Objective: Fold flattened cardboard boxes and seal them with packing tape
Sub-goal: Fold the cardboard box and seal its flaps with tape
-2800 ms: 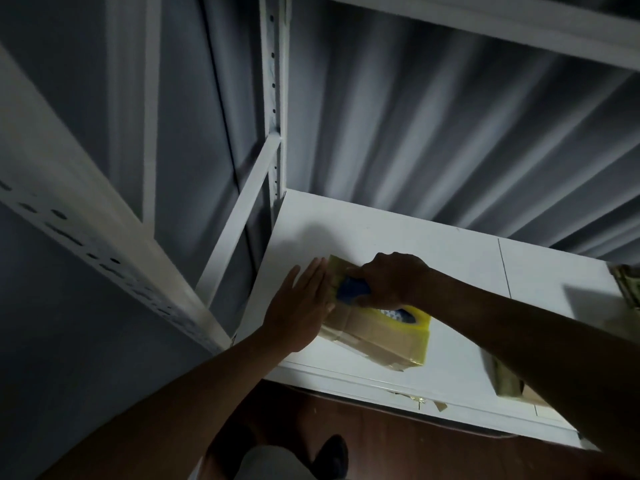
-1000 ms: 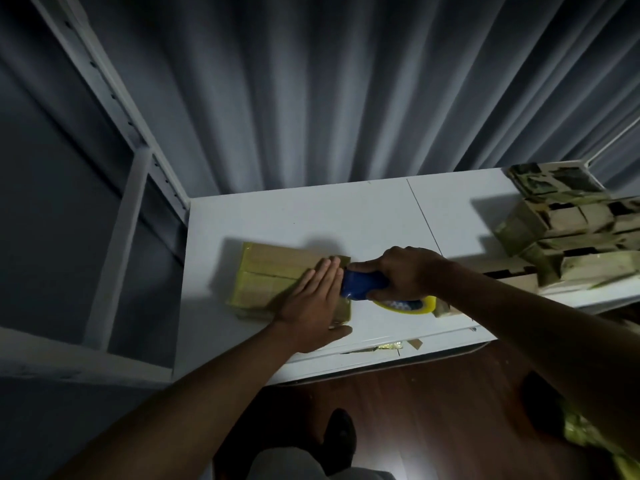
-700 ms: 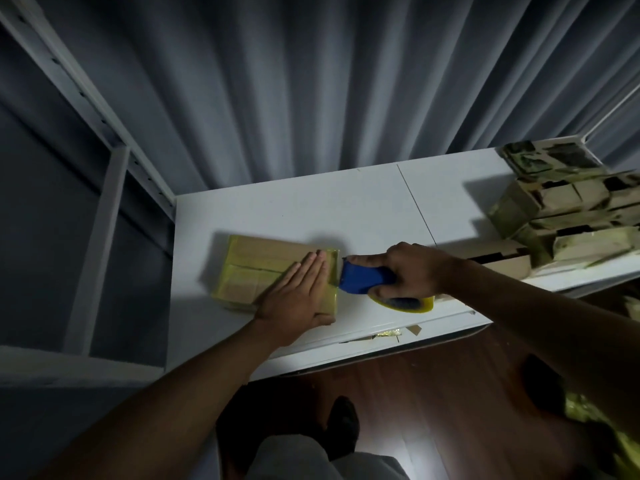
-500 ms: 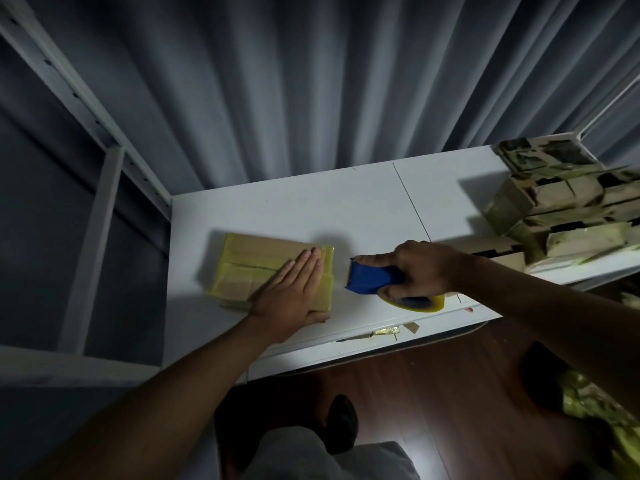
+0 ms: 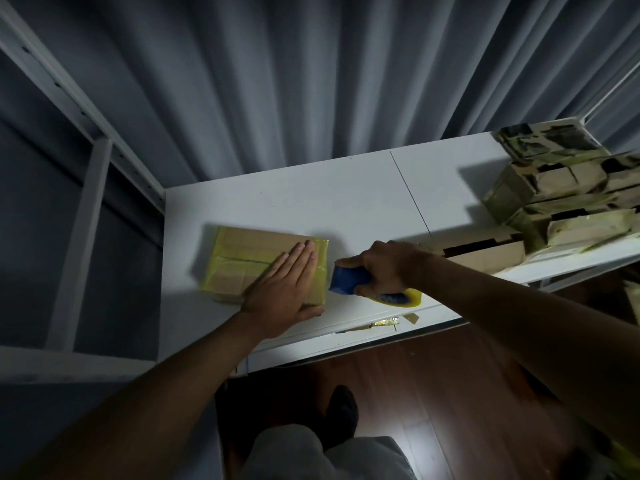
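Two hands: left hand (image 5: 281,285) presses box (image 5: 242,261), right hand (image 5: 388,263) grips dispenser (image 5: 346,279).

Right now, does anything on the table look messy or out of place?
Yes: small tape and cardboard scraps lie loose at the table's front edge, and the stack of boxes at the right sits unevenly, corners askew.

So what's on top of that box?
The left hand lies flat on the box, over yellowish tape. The lid beneath the palm is hidden.
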